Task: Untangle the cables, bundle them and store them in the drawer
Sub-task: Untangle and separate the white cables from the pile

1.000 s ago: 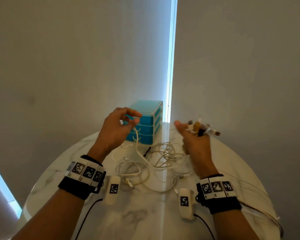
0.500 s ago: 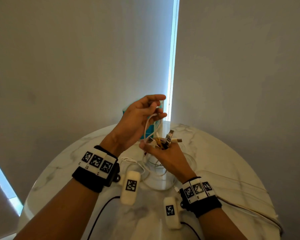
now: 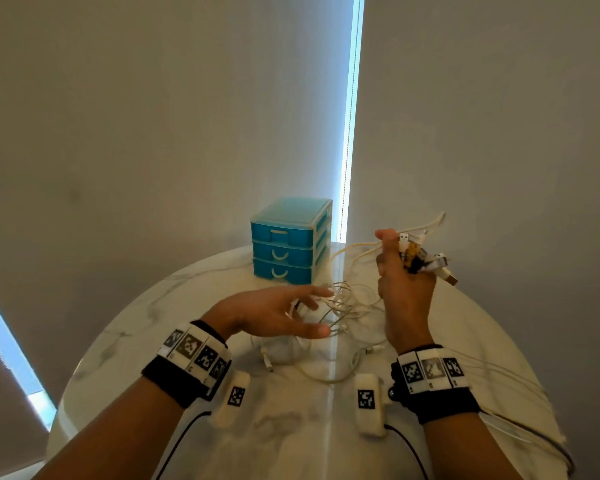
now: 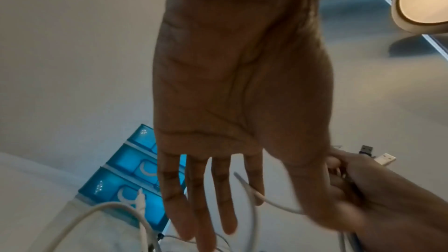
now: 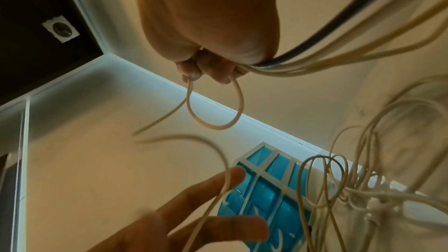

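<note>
My right hand [image 3: 404, 271] is raised above the table's right side and grips a bunch of cable ends, their USB plugs [image 3: 426, 259] sticking out past the knuckles. From that fist [image 5: 211, 68] several white cables and one dark one trail down to a tangled pile [image 3: 347, 306] on the marble table [image 3: 153, 323]. My left hand [image 3: 278, 311] hovers low over the pile with straight, spread fingers [image 4: 201, 198]; a white cable strand [image 5: 213, 189] runs across them. The blue three-drawer unit [image 3: 290, 242] stands at the back, all drawers closed.
More white cable [image 3: 506, 379] runs over the table's right edge. A wall and a bright window gap [image 3: 350, 133] lie behind the drawer unit. The round table's near edge curves at the lower left [image 3: 63, 403].
The hands were together at mid-height half a second ago. Now the right hand has swung up and right with the plugs, and the left has dropped, open, over the pile.
</note>
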A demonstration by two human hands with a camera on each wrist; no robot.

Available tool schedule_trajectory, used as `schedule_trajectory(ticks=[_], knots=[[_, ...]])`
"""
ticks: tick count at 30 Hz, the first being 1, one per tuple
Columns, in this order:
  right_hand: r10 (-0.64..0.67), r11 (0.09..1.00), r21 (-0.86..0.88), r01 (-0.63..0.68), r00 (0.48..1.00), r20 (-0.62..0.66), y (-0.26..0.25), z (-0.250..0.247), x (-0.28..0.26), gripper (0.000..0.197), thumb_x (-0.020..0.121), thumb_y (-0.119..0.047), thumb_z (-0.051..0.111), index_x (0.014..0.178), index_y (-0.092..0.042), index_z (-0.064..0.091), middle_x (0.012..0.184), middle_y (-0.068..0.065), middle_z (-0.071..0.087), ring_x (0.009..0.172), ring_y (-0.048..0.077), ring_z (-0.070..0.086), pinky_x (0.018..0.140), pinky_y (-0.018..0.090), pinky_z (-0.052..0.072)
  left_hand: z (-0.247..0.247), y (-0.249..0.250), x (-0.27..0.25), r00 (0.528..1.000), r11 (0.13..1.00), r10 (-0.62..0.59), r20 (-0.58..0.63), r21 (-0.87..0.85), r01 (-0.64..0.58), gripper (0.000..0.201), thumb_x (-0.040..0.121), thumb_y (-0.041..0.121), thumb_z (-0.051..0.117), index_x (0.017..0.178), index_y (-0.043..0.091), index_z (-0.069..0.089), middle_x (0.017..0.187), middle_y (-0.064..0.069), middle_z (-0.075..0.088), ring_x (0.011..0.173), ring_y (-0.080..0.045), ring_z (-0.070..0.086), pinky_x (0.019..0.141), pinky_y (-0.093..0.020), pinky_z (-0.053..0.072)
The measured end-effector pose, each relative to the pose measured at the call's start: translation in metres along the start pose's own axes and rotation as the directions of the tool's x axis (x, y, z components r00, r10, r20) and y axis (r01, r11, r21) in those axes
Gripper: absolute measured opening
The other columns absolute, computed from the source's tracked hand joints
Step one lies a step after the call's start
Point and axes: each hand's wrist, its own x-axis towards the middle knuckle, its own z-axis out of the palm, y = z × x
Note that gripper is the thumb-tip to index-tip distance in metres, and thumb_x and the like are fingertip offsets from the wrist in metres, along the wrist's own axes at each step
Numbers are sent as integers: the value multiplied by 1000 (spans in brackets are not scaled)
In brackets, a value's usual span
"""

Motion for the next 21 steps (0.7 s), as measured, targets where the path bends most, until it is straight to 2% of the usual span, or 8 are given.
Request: schedule_trajectory(ticks=[2,4,6,9,11,15,18,21], knots=[[10,1000,20,-9,999,-37,0,-5,5,26,103,-49,67,101,-26,80,71,-2,57,57,9,43,55,29,34,2,0,4,995,998,56,-81,-29,-58,48,100,38,73,145,45,59,118,16,75,102,-6,72,97,-32,57],[53,999,17,-52,996,-68,4,-11,10,29,103,-51,66,94,-26,78,71,-4,60,53,10,39,51,29,32,-3,-1,6,978,980,78,-192,-164,-110,34,106,17,64,137,30,69,106,4,80,89,-14,78,85,-29,61],[103,992,-63,-105,994,-42,10,-15,11,32,100,-51,71,87,-22,74,66,-9,61,51,7,42,52,27,34,-15,-1,4,942,920,45,-332,-353,-168,28,108,15,61,134,21,69,104,-7,81,80,-23,80,73,-26,62],[176,973,-186,-140,965,196,15,-11,2,27,94,-44,80,99,-18,77,82,-2,75,53,0,54,52,20,39,-30,3,2,870,766,-129,-475,-605,-216,28,110,14,56,136,11,65,102,-12,81,75,-25,79,66,-26,62],[244,951,-275,-143,892,380,12,-1,-12,25,90,-40,85,102,-18,79,91,1,81,57,-3,63,50,14,44,-34,8,4,848,614,-231,-477,-748,-253,28,112,15,51,135,4,64,104,-14,81,83,-26,81,68,-26,64],[285,939,-326,-107,774,566,14,17,-31,41,80,-27,95,113,-15,76,96,-1,83,92,7,79,76,13,56,-32,24,11,857,334,-286,-429,-883,-331,32,116,19,38,131,-2,58,108,-17,81,99,-30,80,74,-28,65],[244,947,-319,-48,753,612,16,22,-37,34,79,-22,96,106,-11,77,89,-1,83,87,9,79,75,14,56,-24,41,14,884,223,-261,-387,-915,-335,32,116,23,39,125,-1,58,106,-18,80,99,-33,80,81,-35,67],[220,950,-311,-28,767,603,14,21,-36,29,82,-20,93,102,-6,77,85,0,82,84,10,79,77,17,56,-23,49,18,912,118,-218,-347,-937,-328,34,112,25,47,132,-1,55,123,-25,74,112,-38,76,102,-44,60]])
